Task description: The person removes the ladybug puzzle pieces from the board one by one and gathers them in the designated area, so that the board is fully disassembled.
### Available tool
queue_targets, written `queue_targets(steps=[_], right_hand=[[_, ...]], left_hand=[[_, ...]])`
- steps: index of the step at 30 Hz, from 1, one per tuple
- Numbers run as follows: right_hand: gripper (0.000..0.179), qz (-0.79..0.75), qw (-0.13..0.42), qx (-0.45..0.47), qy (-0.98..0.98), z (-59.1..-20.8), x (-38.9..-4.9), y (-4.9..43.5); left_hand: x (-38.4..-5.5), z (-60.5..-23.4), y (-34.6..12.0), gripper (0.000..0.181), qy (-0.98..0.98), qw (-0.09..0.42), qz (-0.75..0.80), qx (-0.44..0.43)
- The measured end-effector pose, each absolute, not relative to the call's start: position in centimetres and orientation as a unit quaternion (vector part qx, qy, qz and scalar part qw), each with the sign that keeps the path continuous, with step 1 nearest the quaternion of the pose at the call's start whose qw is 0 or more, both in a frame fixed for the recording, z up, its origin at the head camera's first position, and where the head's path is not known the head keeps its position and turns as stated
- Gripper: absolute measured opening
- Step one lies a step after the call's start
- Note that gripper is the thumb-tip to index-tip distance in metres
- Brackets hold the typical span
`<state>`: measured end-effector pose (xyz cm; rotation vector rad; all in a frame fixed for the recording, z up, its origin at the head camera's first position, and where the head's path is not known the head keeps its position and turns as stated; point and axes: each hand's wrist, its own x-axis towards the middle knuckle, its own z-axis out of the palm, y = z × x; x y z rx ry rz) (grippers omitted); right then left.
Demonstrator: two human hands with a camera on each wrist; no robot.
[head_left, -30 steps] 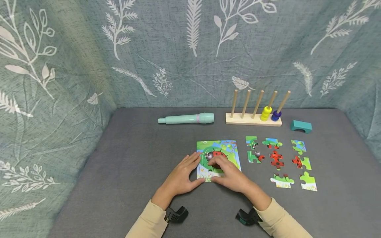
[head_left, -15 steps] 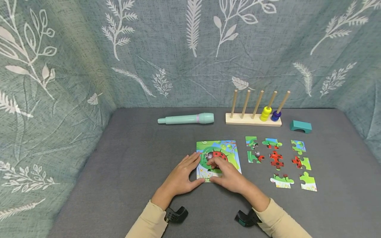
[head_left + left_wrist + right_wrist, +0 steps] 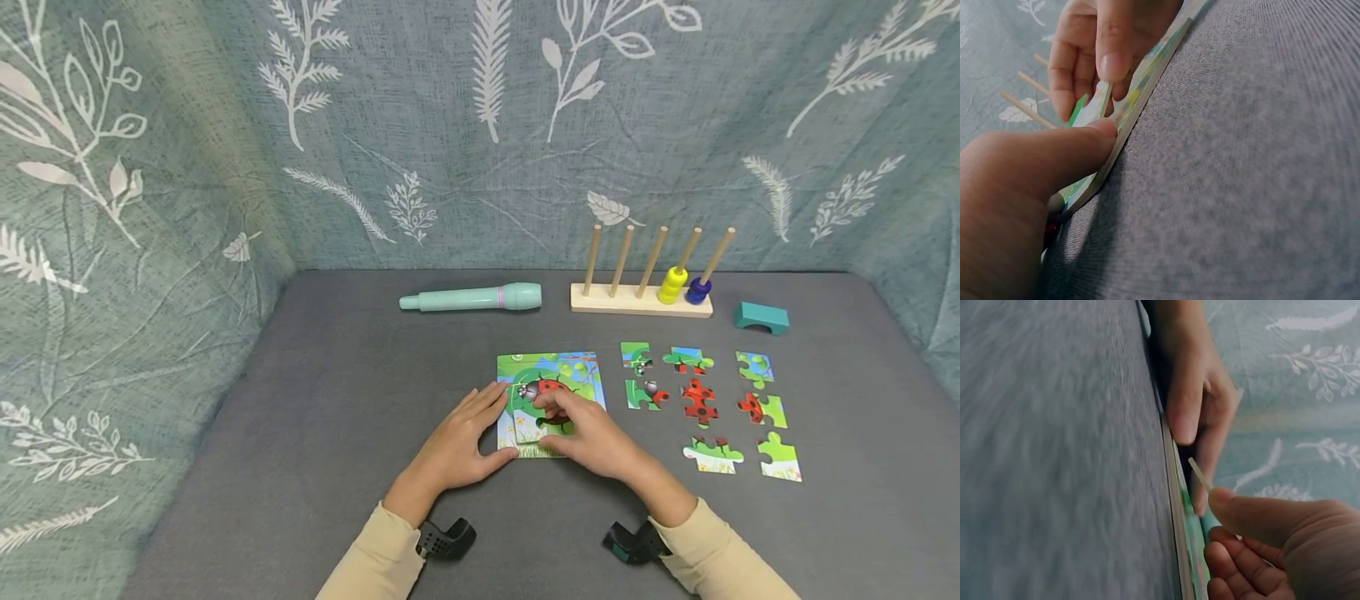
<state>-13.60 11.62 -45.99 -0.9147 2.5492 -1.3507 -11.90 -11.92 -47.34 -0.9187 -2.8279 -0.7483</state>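
Note:
The square ladybug puzzle board (image 3: pixel 512 367) lies on the table before me. My left hand (image 3: pixel 459 442) rests at its lower left corner, fingers fairly straight along the left side, thumb pressing the near edge. Between thumb and curled fingers, my right hand (image 3: pixel 594 437) pinches a puzzle piece (image 3: pixel 528 429) with a pale, flowered face. In the left wrist view this piece (image 3: pixel 1092 112) tilts above the board near my left thumb (image 3: pixel 1105 127). Seen from the right wrist, the piece (image 3: pixel 1199 472) shows edge-on, partly hidden by the right thumb.
Several loose puzzle pieces (image 3: pixel 699 404) lie in rows right of the board. Behind stand a wooden peg stand (image 3: pixel 622 300) with yellow and blue beads and a teal arch block (image 3: pixel 762 317). A mint-green microphone-shaped tube (image 3: pixel 468 298) lies at the back, before the patterned curtain (image 3: pixel 450 142).
My right hand has shifted slightly right and away from the near edge; the pinched piece now shows lifted and offset from the board's lower left corner. My left hand stays in place.

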Motion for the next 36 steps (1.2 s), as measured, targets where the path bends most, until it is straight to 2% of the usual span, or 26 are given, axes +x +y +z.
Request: queue_targets(steps=[12,24,36], right_hand=[[0.042,-0.436,0.06,-0.268,0.857,-45.6,-13.2,15.5],[0.037,-0.386,0.029,-0.232,0.892,-45.7,-11.2,20.8],[0.038,-0.33,-0.048,-0.227,0.915,-45.9,-9.7,23.9]], left_hand=[[-12.0,-47.3,-11.9,0.076,-0.922,0.036,-0.244,-0.298],[-12.0,-47.5,-11.7,0.076,-0.921,0.026,-0.244,-0.302],[-12.0,-47.4,-12.1,0.077,-0.923,0.028,-0.237,-0.301]])
